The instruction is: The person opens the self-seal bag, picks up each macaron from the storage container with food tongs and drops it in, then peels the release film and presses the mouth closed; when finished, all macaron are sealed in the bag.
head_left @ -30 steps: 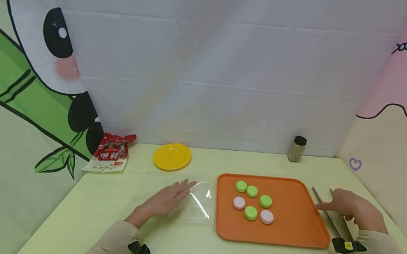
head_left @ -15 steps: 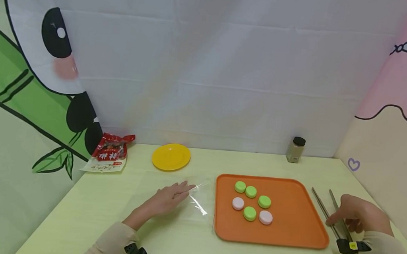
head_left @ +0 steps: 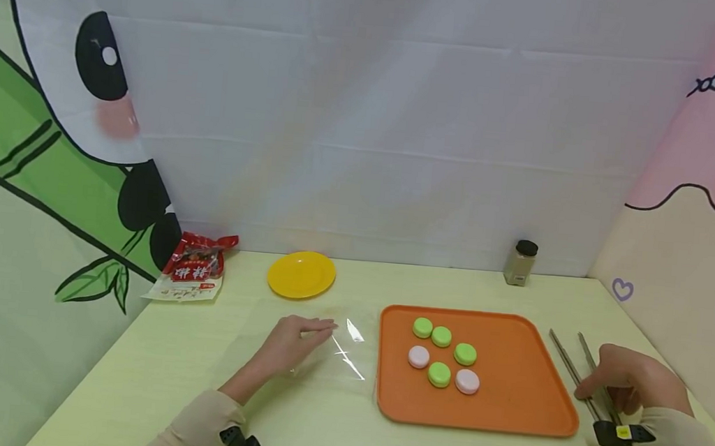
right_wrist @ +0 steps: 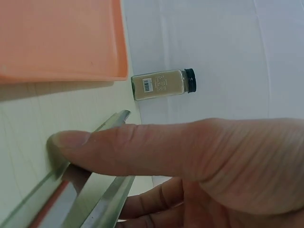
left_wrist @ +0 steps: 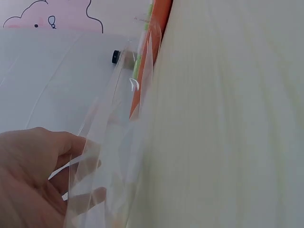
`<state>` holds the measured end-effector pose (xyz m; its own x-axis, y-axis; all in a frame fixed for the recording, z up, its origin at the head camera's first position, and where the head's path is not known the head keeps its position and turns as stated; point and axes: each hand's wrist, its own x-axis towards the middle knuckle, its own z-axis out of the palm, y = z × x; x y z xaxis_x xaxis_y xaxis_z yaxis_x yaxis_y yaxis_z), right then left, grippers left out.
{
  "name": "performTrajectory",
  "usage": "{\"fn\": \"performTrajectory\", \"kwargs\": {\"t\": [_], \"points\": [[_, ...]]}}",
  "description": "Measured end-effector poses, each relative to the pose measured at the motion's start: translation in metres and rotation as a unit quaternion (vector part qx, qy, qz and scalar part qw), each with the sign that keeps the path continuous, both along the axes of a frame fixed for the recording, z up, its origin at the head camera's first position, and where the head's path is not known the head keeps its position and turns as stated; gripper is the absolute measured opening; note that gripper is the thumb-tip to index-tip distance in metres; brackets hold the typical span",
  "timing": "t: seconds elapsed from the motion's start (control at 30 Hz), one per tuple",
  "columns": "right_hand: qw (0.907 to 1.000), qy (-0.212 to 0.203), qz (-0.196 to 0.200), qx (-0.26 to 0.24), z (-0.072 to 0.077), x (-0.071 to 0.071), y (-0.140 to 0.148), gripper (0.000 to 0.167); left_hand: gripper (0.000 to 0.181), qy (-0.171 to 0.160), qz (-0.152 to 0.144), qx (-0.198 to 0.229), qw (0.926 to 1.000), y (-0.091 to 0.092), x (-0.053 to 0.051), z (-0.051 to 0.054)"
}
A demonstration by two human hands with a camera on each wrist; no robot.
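Note:
My left hand (head_left: pixel 294 340) is at a clear plastic bag (head_left: pixel 347 359) on the table. In the left wrist view its bent fingers (left_wrist: pixel 78 168) stand apart, their tips seen through the film (left_wrist: pixel 118 137); whether they are inside the bag is unclear. My right hand (head_left: pixel 644 378) holds metal tongs (head_left: pixel 564 358) at the right, thumb (right_wrist: pixel 109 149) across one arm and other fingers by the second arm. The ends of the tongs are spread and point away from me. An orange tray (head_left: pixel 520 397) between the hands carries several green macarons (head_left: pixel 439 375) and two pale pink macarons (head_left: pixel 467 381).
A yellow plate (head_left: pixel 301 274) lies at the back, left of centre. Beside it stands a red and white food packet (head_left: pixel 193 269). A spice jar with a black lid (head_left: pixel 521 264) is at the back right. Printed cloth walls (head_left: pixel 371 126) border the table.
My left hand lay flat on the bag; now its fingers are more bent and the film is lifted. My right hand drew back a little and closed its thumb over the tongs.

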<state>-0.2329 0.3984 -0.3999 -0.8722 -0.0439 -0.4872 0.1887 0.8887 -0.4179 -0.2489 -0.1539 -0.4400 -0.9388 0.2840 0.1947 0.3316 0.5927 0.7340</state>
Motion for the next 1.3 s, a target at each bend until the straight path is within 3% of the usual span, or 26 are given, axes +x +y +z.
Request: {"fn": "performTrajectory", "kwargs": {"t": [0.17,0.37,0.5,0.63,0.73,0.9,1.07,1.2,1.3], "points": [[1.0,0.001,0.004,-0.001,0.0,0.0,0.001,0.043,0.018,0.015,0.026,0.022,0.9993,0.002,0.001,0.002],[1.0,0.005,0.003,0.0,-0.002,0.002,0.001,0.035,0.013,-0.002,0.014,0.003,0.9999,0.001,0.0,-0.002],[1.0,0.002,0.006,0.003,-0.001,0.002,0.001,0.034,0.009,0.0,-0.006,-0.058,0.9983,0.002,0.0,-0.005],[1.0,0.001,0.007,0.002,0.001,0.002,0.001,0.034,0.006,0.047,-0.029,-0.134,0.9894,0.006,0.003,-0.003],[1.0,-0.001,0.009,0.0,0.002,0.002,0.0,0.032,0.005,0.071,-0.031,-0.157,0.9846,0.008,0.006,-0.001],[0.9999,-0.003,0.011,-0.004,0.002,0.003,-0.001,0.027,0.005,0.058,-0.016,-0.121,0.9908,0.008,0.007,0.0],[0.9999,-0.006,0.011,-0.004,0.0,0.002,-0.001,0.027,0.009,0.018,0.007,-0.041,0.999,0.005,0.004,-0.005],[0.9999,-0.007,0.011,-0.003,0.0,0.002,0.0,0.027,0.016,0.001,0.021,0.028,0.9994,0.004,0.001,-0.009],[0.9999,-0.009,0.011,-0.002,0.0,0.002,-0.001,0.026,0.017,-0.008,0.025,0.049,0.9985,0.004,-0.002,-0.012]]}}
